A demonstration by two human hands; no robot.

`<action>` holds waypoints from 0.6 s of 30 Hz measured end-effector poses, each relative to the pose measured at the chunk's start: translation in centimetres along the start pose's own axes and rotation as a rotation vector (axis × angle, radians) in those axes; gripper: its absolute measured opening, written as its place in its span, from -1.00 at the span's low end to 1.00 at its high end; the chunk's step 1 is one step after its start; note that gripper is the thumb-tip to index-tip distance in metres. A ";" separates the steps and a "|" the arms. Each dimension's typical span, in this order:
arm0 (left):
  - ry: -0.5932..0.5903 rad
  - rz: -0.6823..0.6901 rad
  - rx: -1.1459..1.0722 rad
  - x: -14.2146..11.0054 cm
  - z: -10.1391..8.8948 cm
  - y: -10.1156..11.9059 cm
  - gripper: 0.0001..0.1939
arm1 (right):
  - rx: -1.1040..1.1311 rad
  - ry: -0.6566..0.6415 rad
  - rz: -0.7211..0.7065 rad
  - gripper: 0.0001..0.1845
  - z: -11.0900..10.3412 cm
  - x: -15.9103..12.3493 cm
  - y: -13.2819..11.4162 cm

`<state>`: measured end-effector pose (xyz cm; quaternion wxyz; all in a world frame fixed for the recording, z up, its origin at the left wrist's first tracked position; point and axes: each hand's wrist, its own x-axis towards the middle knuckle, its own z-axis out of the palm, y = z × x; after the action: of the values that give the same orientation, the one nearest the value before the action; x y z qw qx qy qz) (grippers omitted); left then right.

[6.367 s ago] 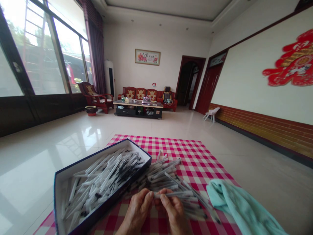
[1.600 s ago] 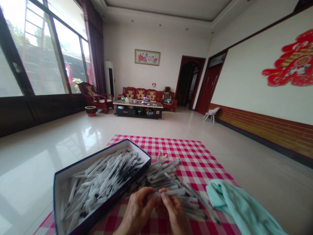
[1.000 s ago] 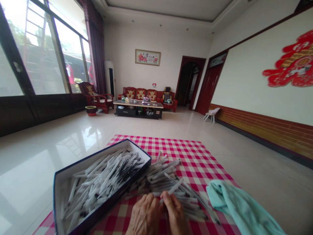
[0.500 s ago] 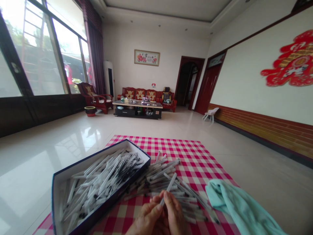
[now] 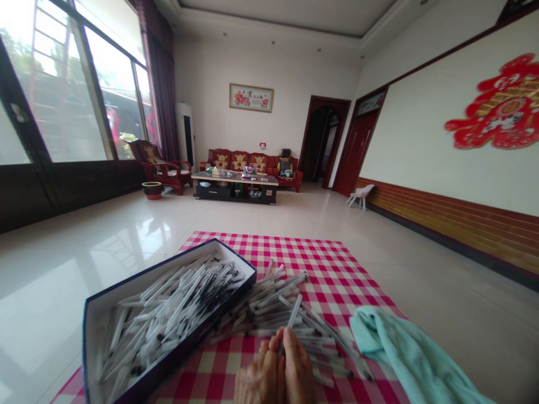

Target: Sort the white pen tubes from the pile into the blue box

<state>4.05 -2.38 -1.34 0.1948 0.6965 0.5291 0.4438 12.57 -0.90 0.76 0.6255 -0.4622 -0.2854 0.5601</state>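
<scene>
On the pink-and-white checked cloth (image 5: pixel 332 280), toward your left, the navy-rimmed box (image 5: pixel 202 320) lies open, heaped with clear plastic pens (image 5: pixel 168 303) in a jumble, black tips showing among them. Just right of it, a loose pile of pens (image 5: pixel 273 306) spreads across the cloth. Your left hand (image 5: pixel 259 376) and right hand (image 5: pixel 298 370) meet at the pile's near edge, fingers closed together on one clear pen (image 5: pixel 295 310), which stands upright above your fingertips, its lower end hidden. Keep that pinch snug to steady it. Farther right lies a bunched teal towel (image 5: pixel 400 353)
</scene>
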 end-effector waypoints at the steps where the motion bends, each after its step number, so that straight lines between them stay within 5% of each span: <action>1: -0.001 0.007 -0.015 0.0 -0.2 0.1 -0.63 | 0.014 0.010 0.010 -0.60 0.2 -0.1 -0.1; 6: -0.016 -0.043 -0.074 0.2 -1.2 0.2 -0.69 | 0.129 -0.007 0.066 -0.61 0.9 -0.2 -0.1; 10: -0.146 -0.210 -0.306 0.8 -1.6 -0.4 -0.71 | 0.276 -0.020 0.125 -0.66 1.0 -0.1 0.6; 14: -0.271 -0.329 -0.529 1.5 -1.6 -0.3 -0.50 | 0.311 0.003 0.171 -0.67 1.1 -0.1 0.7; 18: -0.241 -0.263 -0.446 1.2 -1.5 0.5 -0.55 | 0.246 -0.029 0.121 -0.66 1.1 -0.1 0.3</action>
<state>3.14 -1.73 0.30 0.4603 0.6098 0.4773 0.4341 11.46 -0.72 0.91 0.6384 -0.3901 -0.1953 0.6341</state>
